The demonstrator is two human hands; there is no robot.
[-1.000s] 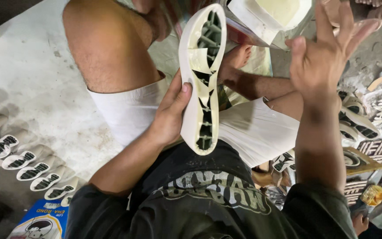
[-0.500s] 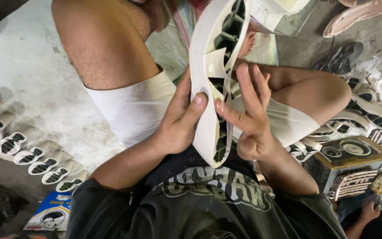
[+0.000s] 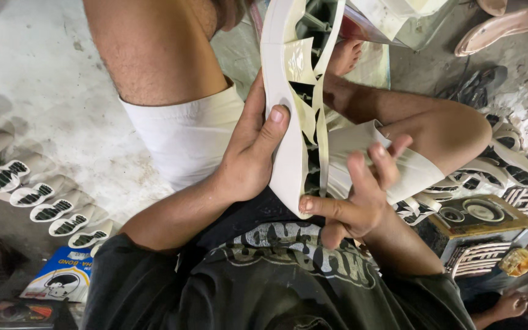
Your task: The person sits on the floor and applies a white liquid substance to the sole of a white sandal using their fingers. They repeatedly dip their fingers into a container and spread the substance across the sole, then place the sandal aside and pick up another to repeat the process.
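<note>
Sitting on the pale floor (image 3: 44, 79) with a row of soles (image 3: 38, 198) well off to the left, the person holds a white shoe sole (image 3: 285, 116) upright between the knees. Left hand (image 3: 249, 156) clasps its edge; right hand (image 3: 362, 195), fingers loose, touches its lower tip.

I sit on a pale, stained concrete floor (image 3: 44, 73). Along its left edge lies a row of white soles (image 3: 32, 195); a blue packet (image 3: 62, 278) lies near the lower left corner, more soles (image 3: 514, 165) at right.
</note>
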